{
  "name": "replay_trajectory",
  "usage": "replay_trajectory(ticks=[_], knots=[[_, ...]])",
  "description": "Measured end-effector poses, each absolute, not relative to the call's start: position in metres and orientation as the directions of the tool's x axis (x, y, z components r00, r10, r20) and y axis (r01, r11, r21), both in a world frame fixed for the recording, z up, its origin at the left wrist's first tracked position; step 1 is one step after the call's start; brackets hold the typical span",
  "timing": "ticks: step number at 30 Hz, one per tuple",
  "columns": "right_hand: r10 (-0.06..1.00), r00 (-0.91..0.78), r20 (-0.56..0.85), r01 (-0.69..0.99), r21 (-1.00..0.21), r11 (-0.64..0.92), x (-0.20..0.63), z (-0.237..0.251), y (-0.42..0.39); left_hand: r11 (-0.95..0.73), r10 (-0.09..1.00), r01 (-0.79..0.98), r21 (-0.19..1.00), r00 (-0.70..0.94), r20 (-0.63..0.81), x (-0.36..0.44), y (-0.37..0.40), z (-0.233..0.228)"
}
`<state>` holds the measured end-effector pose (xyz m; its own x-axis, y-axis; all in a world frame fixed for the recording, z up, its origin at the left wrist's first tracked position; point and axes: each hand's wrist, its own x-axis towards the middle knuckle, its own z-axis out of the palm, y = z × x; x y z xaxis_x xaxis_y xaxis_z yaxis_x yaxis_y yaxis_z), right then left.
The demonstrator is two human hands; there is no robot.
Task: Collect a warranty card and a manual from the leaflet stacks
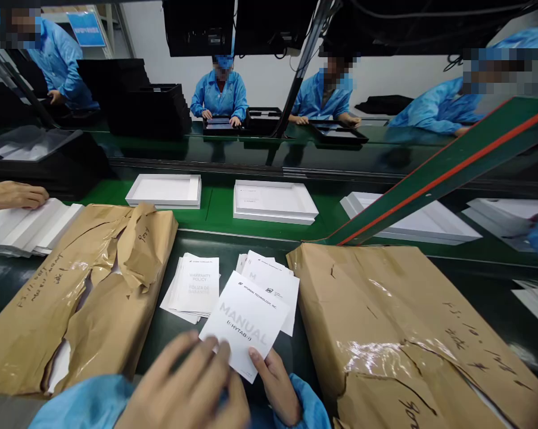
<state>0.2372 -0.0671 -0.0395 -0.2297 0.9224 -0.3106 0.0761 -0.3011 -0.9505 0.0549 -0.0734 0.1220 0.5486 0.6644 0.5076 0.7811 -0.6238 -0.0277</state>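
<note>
My right hand (275, 381) pinches the lower right edge of a white manual (246, 319), with the thumb on its printed cover. My left hand (190, 381), blurred by motion, is palm down with its fingers apart by the manual's lower left edge. Whether its fingertips touch the paper I cannot tell. Behind the held manual lies a pile of further manuals (283, 287), partly covered by it. Just left of that, a stack of warranty policy leaflets (201, 286) rests on the dark green table.
Torn brown paper packages flank the leaflets, one left (112, 333) and one right (371, 304). Beyond, white box trays (275, 201) stand on the green conveyor (217, 208). A slanted green bar (434, 179) crosses at right. Another person's hand (16, 195) touches white boxes at left; co-workers sit opposite.
</note>
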Motion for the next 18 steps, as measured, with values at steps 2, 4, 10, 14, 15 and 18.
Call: replay_trajectory(ticks=[2,4,10,14,15,18], knots=[[0.926,-0.208,-0.315,0.083,-0.949,-0.304,0.238,-0.041,-0.067,-0.598,0.67,0.798,-0.082,0.553,0.496,0.052,-0.058,0.111],[0.923,-0.196,-0.33,0.095,-0.944,-0.317,0.239,-0.042,-0.066,-0.567,0.702,0.818,-0.094,0.54,0.465,0.047,-0.048,0.099],[0.92,-0.167,-0.355,0.137,-0.932,-0.335,0.24,-0.032,-0.061,-0.542,0.75,0.836,-0.083,0.526,0.402,0.039,-0.045,0.079],[0.919,-0.157,-0.362,0.155,-0.928,-0.339,0.241,-0.025,-0.06,-0.444,0.835,0.896,-0.003,0.416,0.36,0.034,-0.04,0.064],[0.92,-0.153,-0.36,0.152,-0.929,-0.338,0.242,-0.025,-0.059,-0.391,0.879,0.918,0.071,0.349,0.325,0.034,-0.039,0.058],[0.922,-0.171,-0.348,0.128,-0.935,-0.33,0.243,-0.03,-0.06,-0.215,0.976,0.857,0.468,0.196,0.089,0.035,-0.039,0.038]])
